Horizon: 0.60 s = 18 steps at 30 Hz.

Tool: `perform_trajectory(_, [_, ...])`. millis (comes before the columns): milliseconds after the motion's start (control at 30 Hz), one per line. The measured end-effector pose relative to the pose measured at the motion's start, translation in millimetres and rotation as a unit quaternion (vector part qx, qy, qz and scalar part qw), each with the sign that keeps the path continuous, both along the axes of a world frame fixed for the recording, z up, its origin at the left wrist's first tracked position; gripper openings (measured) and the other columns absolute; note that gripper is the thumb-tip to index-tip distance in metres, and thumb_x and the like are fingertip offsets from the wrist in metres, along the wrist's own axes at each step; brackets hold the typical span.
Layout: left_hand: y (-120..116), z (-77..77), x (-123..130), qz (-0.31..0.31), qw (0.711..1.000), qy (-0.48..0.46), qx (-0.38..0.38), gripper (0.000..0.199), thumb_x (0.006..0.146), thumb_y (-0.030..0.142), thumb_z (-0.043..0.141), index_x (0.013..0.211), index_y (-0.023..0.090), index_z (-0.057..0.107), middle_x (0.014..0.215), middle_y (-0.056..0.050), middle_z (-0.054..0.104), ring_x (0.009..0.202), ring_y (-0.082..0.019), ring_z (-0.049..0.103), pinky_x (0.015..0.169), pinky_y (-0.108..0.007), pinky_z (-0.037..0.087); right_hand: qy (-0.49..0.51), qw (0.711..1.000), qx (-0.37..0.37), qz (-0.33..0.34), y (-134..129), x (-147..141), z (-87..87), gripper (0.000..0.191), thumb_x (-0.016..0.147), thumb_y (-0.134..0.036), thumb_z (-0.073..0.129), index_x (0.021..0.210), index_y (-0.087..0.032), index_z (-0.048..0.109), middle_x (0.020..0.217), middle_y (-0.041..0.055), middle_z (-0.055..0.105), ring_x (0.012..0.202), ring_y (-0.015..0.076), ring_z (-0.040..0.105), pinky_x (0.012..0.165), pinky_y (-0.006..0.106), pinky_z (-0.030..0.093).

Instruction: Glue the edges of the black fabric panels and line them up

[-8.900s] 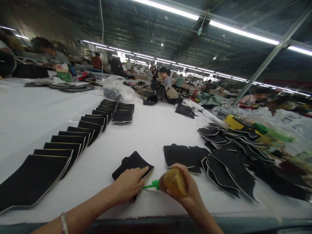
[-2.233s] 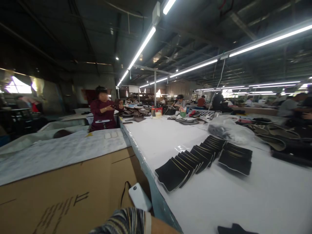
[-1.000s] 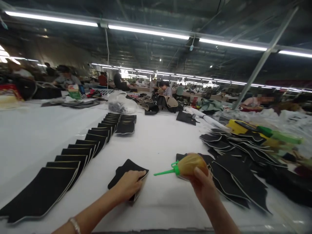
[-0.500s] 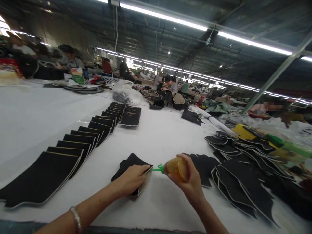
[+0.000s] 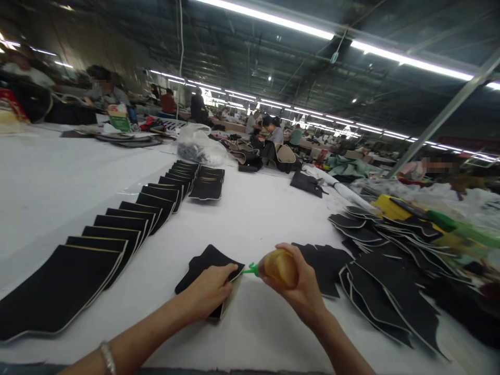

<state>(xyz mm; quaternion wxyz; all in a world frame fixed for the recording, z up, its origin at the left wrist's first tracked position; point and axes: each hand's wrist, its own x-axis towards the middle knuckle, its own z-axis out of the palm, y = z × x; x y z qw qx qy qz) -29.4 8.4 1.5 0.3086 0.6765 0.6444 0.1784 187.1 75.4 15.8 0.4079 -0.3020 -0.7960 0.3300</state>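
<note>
A black piece with a pale underside (image 5: 209, 259) lies on the white table (image 5: 258, 208) before me. My left hand (image 5: 211, 289) is closed on it, its index finger pressing near the right corner. From the right, my right hand (image 5: 300, 286) is wrapped round a squeeze bottle of amber liquid (image 5: 278, 268), tilted on its side. The bottle's green nozzle (image 5: 250, 269) points left, its tip at the piece's right corner, just beside my left fingertip. Part of the piece is hidden under my left hand.
A long overlapping row of black panels (image 5: 62, 281) runs along the left. Black cut pieces (image 5: 390, 297) are heaped at the right, near a yellow object (image 5: 390, 207). A plastic bag (image 5: 201, 145) sits farther back. People work at distant tables.
The bottle and my right hand have shifted slightly left. The view has turned a little, so the panel row appears farther left. Both hands keep their hold.
</note>
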Motion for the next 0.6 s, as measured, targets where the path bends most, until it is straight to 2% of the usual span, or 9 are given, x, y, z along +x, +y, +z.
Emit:
perform_trajectory(200, [-0.4,-1.1,2.6,0.002,1.000,0.021,0.002,0.047,0.084,0.015,0.039,0.128,0.018,0.055,0.128,-0.008,0.060,0.117,-0.023,0.056,0.098,-0.031,0.041,0.008,1.000,0.012,-0.011,3.4,2.8,-0.1,0.050,0.073,-0.032,0.078,0.115,-0.024,0.052,0.103,0.0037,0.059,0.083,0.0207,0.060,0.077,0.030,0.049])
perform_trajectory(367, [-0.6,-4.1,5.0,-0.005,0.998,0.067,0.008,0.048,0.086,0.016,0.037,0.131,0.018,0.054,0.127,-0.008,0.061,0.116,-0.023,0.057,0.099,-0.032,0.041,0.027,0.999,-0.015,0.030,3.3,6.2,1.5,0.048,0.073,-0.033,0.078,0.113,-0.024,0.053,0.101,0.0030,0.058,0.081,0.0197,0.059,0.074,0.029,0.049])
perform_trajectory(600, [-2.4,-5.1,5.6,0.006,0.995,0.103,-0.010,0.049,0.089,0.023,0.036,0.136,0.019,0.049,0.129,-0.008,0.059,0.117,-0.025,0.055,0.101,-0.036,0.040,0.056,0.997,-0.044,0.031,8.9,8.0,-4.1,0.048,0.074,-0.033,0.078,0.114,-0.026,0.052,0.100,0.0012,0.058,0.081,0.0190,0.059,0.074,0.029,0.049])
